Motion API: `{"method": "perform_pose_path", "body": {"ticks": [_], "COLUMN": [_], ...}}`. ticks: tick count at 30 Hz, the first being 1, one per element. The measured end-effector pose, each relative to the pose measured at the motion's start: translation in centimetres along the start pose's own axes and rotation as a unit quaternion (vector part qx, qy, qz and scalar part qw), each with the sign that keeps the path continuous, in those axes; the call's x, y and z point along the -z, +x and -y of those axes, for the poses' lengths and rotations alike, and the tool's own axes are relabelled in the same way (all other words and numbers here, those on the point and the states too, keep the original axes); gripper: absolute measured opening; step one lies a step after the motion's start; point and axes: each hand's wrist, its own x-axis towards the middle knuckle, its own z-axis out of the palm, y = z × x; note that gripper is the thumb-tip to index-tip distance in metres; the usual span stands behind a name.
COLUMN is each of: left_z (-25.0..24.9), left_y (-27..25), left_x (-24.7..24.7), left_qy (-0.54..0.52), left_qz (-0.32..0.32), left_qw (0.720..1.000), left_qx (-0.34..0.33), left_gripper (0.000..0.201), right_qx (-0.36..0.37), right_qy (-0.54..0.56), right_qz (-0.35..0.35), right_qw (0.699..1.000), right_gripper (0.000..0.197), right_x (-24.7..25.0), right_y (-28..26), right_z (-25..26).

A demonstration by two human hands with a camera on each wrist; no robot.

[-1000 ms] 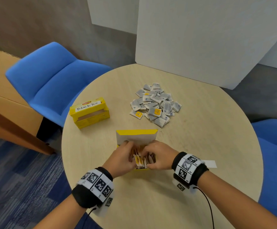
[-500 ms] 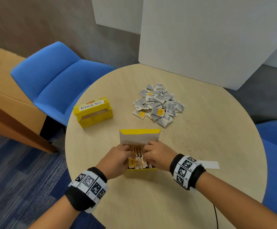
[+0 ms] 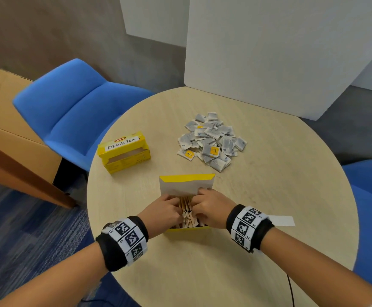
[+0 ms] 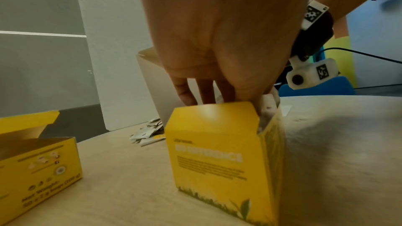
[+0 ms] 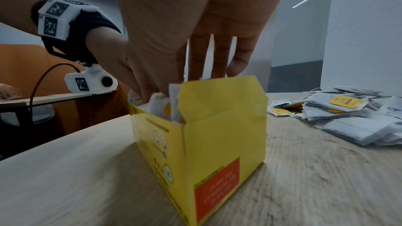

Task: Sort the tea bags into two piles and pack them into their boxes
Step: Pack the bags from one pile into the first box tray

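both hands work inside the open yellow box [image 3: 187,228] standing near the front of the round table [image 3: 269,196], its lid flap [image 3: 185,185] raised on the far side. the left hand [image 3: 161,212] reaches in from the left and the right hand [image 3: 211,210] from the right, with a row of orange-tinted tea bags [image 3: 188,214] standing upright between them. in the left wrist view the left fingers [image 4: 185,90] point straight down past the box's end flap [image 4: 213,118] into the box; in the right wrist view the right fingers [image 5: 217,57] also extend straight down behind the other end flap [image 5: 222,95], with white bag edges [image 5: 172,102] showing just beside the thumb. neither hand is clenched; whether the fingertips pinch any bag is hidden by the box walls.

compared with the frame half a second ago, the two hands sit closer together and further toward the lid, and the yellow tag then visible at the near left of the row is now covered. one second ago the bags fanned out more loosely at the near end; they now stand in a tighter row.

the grey tea bag pile [image 3: 211,140] lies beyond the box, well apart from it, in the same arrangement as before. the second box [image 3: 124,151], labelled "black tea", stands open at the far left. a white paper slip [image 3: 282,220] lies beside the right wrist.
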Motion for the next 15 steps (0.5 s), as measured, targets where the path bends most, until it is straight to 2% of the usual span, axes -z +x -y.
{"method": "perform_pose_path", "body": {"ticks": [3,8,10,13,15], "left_z": [-0.2,-0.8,-0.8,-0.6,-0.3], "left_y": [0.6,0.8,0.8,0.9,0.8], "left_x": [-0.1,0.7,0.8,1.4,1.6], "left_qy": [0.027,0.009,-0.016,-0.099,-0.189], "left_qz": [0.008,-0.056,-0.061,-0.057,-0.032], "left_qw": [1.000,0.998,0.997,0.991,0.975], "left_qx": [0.012,0.031,0.041,0.069,0.110], "left_gripper": [0.021,0.021,0.023,0.027,0.015], "right_qx": [-0.001,-0.018,-0.032,-0.065,-0.092], "right_qy": [0.002,0.037,0.064,0.087,0.100], "right_qz": [0.002,0.006,0.017,0.040,0.044], "right_qw": [1.000,0.999,0.997,0.993,0.990], "right_gripper": [0.024,0.023,0.020,0.009,0.009], "right_x": [0.0,-0.4,-0.7,-0.3,-0.1], "right_y": [0.2,0.2,0.2,0.1,-0.2], "right_z": [0.1,0.1,0.1,0.2,0.3]}}
